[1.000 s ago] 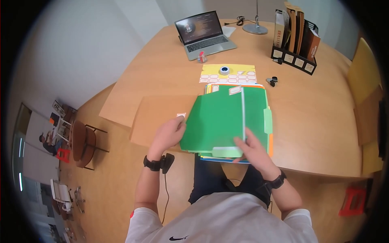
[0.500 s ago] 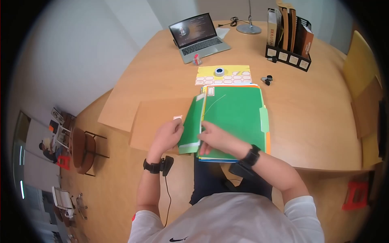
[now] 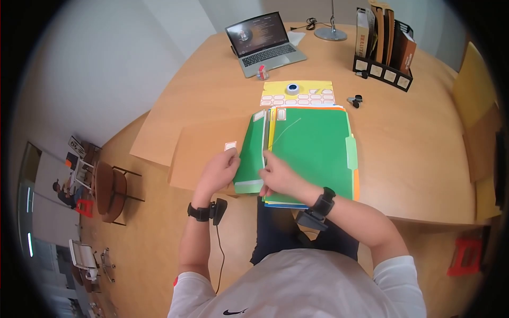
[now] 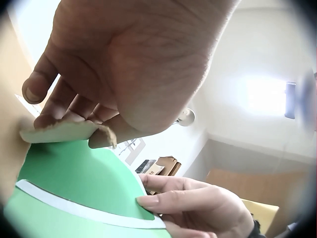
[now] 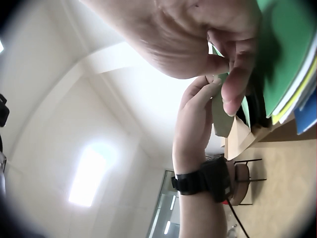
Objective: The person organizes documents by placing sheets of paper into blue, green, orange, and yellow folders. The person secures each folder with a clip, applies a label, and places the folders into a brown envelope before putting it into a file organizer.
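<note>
In the head view a brown kraft folder (image 3: 199, 140) lies on the left of the desk, a white label (image 3: 230, 145) near its right side. My left hand (image 3: 218, 170) grips the kraft folder's edge, which shows frayed in the left wrist view. A green file folder (image 3: 251, 159) with a light tab strip slants into it. My right hand (image 3: 282, 177) pinches that green folder's right edge between thumb and fingers. Beneath and to the right, a stack of coloured folders (image 3: 318, 153) has another green one on top. The green folder's left part is hidden inside the kraft folder.
Beyond the stack is a yellow label sheet (image 3: 270, 87) with a tape roll (image 3: 292, 89) on it. Black binder clips (image 3: 355, 100) lie to the right. A laptop (image 3: 268, 53) and a black file holder (image 3: 382, 72) stand farther back, near a lamp base (image 3: 330, 34).
The green folder has slid left into the kraft folder, so much less of it shows. My right hand moved left with it, uncovering the stack. My left hand stayed nearly in place.
</note>
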The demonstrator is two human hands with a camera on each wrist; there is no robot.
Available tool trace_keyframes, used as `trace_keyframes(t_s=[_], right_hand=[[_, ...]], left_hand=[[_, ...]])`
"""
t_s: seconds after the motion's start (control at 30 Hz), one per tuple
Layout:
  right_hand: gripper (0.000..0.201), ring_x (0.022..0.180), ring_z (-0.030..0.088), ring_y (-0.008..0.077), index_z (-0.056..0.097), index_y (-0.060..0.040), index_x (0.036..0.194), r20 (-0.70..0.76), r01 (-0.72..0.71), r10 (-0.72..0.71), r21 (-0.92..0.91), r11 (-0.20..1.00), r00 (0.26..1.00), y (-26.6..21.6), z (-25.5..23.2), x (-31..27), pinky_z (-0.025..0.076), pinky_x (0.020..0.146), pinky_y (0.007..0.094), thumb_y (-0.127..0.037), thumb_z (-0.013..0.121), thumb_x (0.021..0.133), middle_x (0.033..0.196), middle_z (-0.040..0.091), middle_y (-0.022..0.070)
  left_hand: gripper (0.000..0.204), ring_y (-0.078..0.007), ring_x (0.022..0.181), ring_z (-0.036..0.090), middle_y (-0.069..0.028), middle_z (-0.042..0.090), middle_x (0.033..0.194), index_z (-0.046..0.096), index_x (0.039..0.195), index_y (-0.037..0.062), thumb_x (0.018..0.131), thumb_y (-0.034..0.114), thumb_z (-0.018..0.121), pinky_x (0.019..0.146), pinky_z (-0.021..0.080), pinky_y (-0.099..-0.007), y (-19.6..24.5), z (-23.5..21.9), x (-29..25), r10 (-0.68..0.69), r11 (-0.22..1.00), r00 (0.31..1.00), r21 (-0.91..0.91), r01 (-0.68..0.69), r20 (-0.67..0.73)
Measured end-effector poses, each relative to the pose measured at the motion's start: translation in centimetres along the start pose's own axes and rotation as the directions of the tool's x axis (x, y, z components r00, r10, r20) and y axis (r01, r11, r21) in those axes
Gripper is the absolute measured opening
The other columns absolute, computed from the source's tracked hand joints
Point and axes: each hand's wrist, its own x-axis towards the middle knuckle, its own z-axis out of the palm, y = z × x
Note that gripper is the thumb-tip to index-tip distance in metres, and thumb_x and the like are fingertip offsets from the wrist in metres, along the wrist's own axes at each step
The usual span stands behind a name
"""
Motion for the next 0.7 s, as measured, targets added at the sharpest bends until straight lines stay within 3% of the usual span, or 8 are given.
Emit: trace_keyframes(t_s=[0.07, 0.27, 0.37, 0.47, 0.57, 0.67, 0.7], right_hand=[[0.043, 0.059, 0.070, 0.0188, 0.032, 0.0075, 0.139, -0.022, 0.012, -0.012, 0.020, 1.000, 1.000, -0.2, -0.4, -0.1, 0.055, 0.051, 0.0286, -0.005, 0.046, 0.101, 0.084, 0.065, 0.0133], [0.041, 0.060, 0.069, 0.0195, 0.039, 0.0044, 0.133, -0.041, 0.110, -0.127, -0.282, 0.953, 0.991, 1.1, 0.5, 0.2, 0.054, 0.056, 0.0334, -0.006, 0.055, 0.098, 0.082, 0.066, 0.0140], [0.041, 0.064, 0.069, 0.0229, 0.042, 0.0031, 0.130, -0.119, 0.213, -0.263, -0.324, 0.922, 0.957, 3.3, 0.8, 1.4, 0.053, 0.059, 0.0372, -0.005, 0.061, 0.094, 0.081, 0.067, 0.0152], [0.042, 0.068, 0.069, 0.0311, 0.043, 0.0017, 0.127, -0.165, 0.272, -0.350, -0.367, 0.890, 0.922, 3.2, 0.4, 1.0, 0.051, 0.061, 0.0423, -0.005, 0.065, 0.092, 0.079, 0.067, 0.0177], [0.042, 0.072, 0.067, 0.0386, 0.045, 0.0003, 0.125, -0.157, 0.271, -0.424, -0.564, 0.780, 0.892, 2.8, 0.7, 0.4, 0.050, 0.062, 0.0469, -0.006, 0.067, 0.090, 0.079, 0.066, 0.0203], [0.040, 0.075, 0.066, 0.0423, 0.047, -0.0001, 0.122, -0.187, 0.271, -0.447, -0.575, 0.772, 0.875, 3.1, 1.1, 0.2, 0.049, 0.063, 0.0491, -0.007, 0.068, 0.089, 0.078, 0.065, 0.0212], [0.040, 0.074, 0.066, 0.0420, 0.047, -0.0001, 0.122, -0.193, 0.270, -0.448, -0.573, 0.774, 0.873, 3.2, 1.2, 0.3, 0.048, 0.063, 0.0492, -0.008, 0.068, 0.089, 0.077, 0.065, 0.0208]], left_hand=[[0.021, -0.0299, 0.063, 0.057, -0.0155, 0.056, 0.070, 0.053, 0.088, 0.0016, 0.097, 0.020, 0.055, 0.061, 0.045, -0.0403, -0.3, 0.3, 0.1, 0.013, 1.000, 1.000, 0.002, -0.013, -0.011], [0.021, -0.0366, 0.071, 0.062, -0.0187, 0.061, 0.075, 0.054, 0.090, 0.0019, 0.097, 0.021, 0.054, 0.064, 0.047, -0.0444, 0.5, 0.6, 0.0, -0.002, 0.995, 1.000, 0.100, 0.001, 0.004], [0.020, -0.0326, 0.065, 0.055, -0.0178, 0.054, 0.070, 0.053, 0.090, 0.0006, 0.099, 0.019, 0.055, 0.061, 0.043, -0.0423, 0.1, 1.3, 0.0, 0.001, 0.997, 1.000, 0.075, -0.001, -0.002], [0.019, -0.0331, 0.066, 0.058, -0.0182, 0.056, 0.071, 0.053, 0.093, 0.0014, 0.099, 0.019, 0.055, 0.061, 0.044, -0.0437, -0.2, 1.7, -0.1, 0.053, 0.994, 0.998, 0.098, -0.049, -0.039], [0.017, -0.0343, 0.068, 0.060, -0.0187, 0.057, 0.072, 0.053, 0.095, 0.0025, 0.100, 0.019, 0.054, 0.062, 0.045, -0.0449, -0.8, 1.8, 0.0, 0.136, 0.981, 0.990, 0.146, -0.130, -0.030], [0.016, -0.0328, 0.068, 0.060, -0.0173, 0.055, 0.071, 0.052, 0.094, 0.0037, 0.101, 0.018, 0.053, 0.062, 0.046, -0.0445, -0.3, 1.0, 0.2, 0.098, 0.986, 0.994, 0.128, -0.102, 0.039], [0.016, -0.0323, 0.068, 0.060, -0.0164, 0.055, 0.071, 0.052, 0.094, 0.0038, 0.100, 0.018, 0.054, 0.062, 0.046, -0.0440, 0.2, 0.7, 0.2, 0.026, 0.996, 0.997, 0.088, -0.033, 0.075]])
